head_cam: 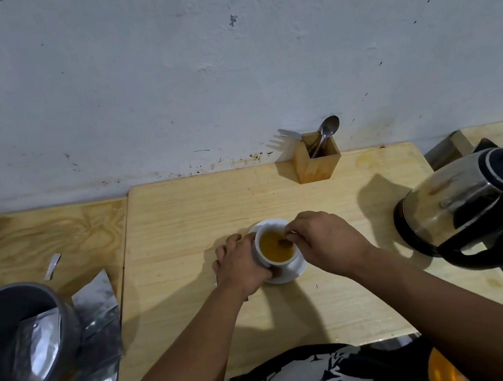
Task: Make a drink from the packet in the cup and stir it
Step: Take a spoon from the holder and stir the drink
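Note:
A white cup [262,255] stands on a white saucer [290,273] in the middle of the wooden board. An orange-brown drink [274,248] fills it. My left hand [239,267] wraps around the cup's left side. Above the cup's right rim, my right hand [325,239] pinches the handle of a spoon [285,242], whose bowl dips into the drink. An opened silver packet [96,302] lies on the table to the left, with a torn silver strip [53,266] beyond it.
A steel and black electric kettle [476,209] stands at the right. A wooden holder [316,159] with a fork and spoon sits by the wall. A grey bin [20,345] holding a silver packet is at the left edge.

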